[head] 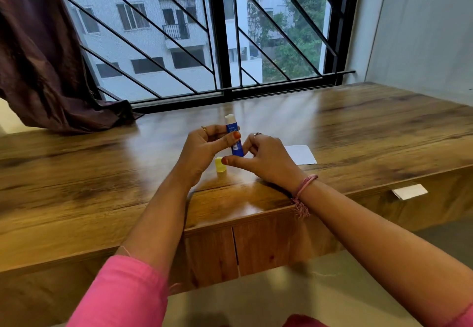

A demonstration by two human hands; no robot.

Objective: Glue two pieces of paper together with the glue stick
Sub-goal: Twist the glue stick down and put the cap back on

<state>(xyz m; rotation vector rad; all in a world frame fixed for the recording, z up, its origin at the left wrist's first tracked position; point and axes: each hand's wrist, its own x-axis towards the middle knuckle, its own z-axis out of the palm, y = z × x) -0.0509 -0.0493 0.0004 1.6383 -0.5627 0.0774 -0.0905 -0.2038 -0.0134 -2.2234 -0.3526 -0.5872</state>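
Note:
A blue glue stick (234, 134) stands upright above the wooden desk (102, 168), its white glue tip exposed at the top. My left hand (204, 150) grips its barrel with thumb and fingers. My right hand (263, 159) pinches the bottom end of the same stick. The yellow cap (220, 165) stands on the desk just below my hands. White paper (300, 154) lies flat on the desk behind my right hand, partly hidden by it; I cannot tell whether it is one sheet or two.
A barred window (222, 32) runs along the back of the desk. A dark brown curtain (43, 58) drapes onto the desk's back left. A wall (422, 32) closes the right side. Cabinet doors (235, 252) sit under the front edge.

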